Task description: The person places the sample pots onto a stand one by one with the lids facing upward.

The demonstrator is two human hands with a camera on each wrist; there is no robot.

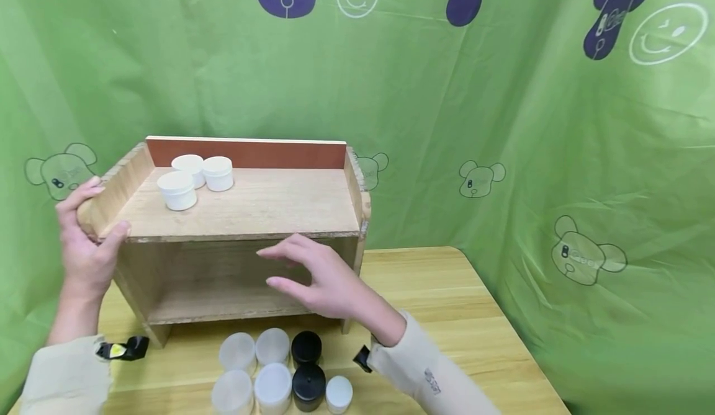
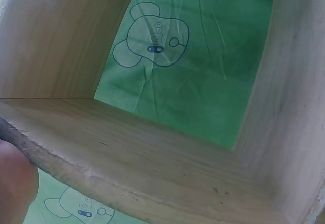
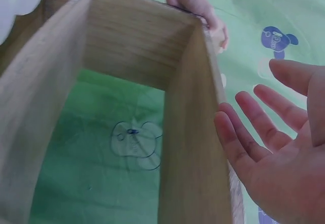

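A small wooden shelf [image 1: 251, 216] with a reddish back strip stands on the table. My left hand [image 1: 89, 241] grips the front of its left side panel, thumb on the near edge. In front of the shelf, my right hand [image 1: 318, 275] hovers with fingers extended and thumb apart, holding nothing. The right wrist view shows that hand [image 3: 284, 148] beside the shelf's board [image 3: 195, 127]. Three white lidded jars, one nearest the front [image 1: 177, 191], sit together at the left of the top board. Part of the left hand [image 2: 15, 183] shows in the left wrist view.
On the table [image 1: 447, 316], before the shelf, stand several translucent-lidded jars [image 1: 237, 352], two black-lidded jars [image 1: 309, 385] and a smaller white-lidded jar [image 1: 339, 393]. A green printed curtain [image 1: 419, 105] hangs behind and at the sides. The table's right edge runs diagonally.
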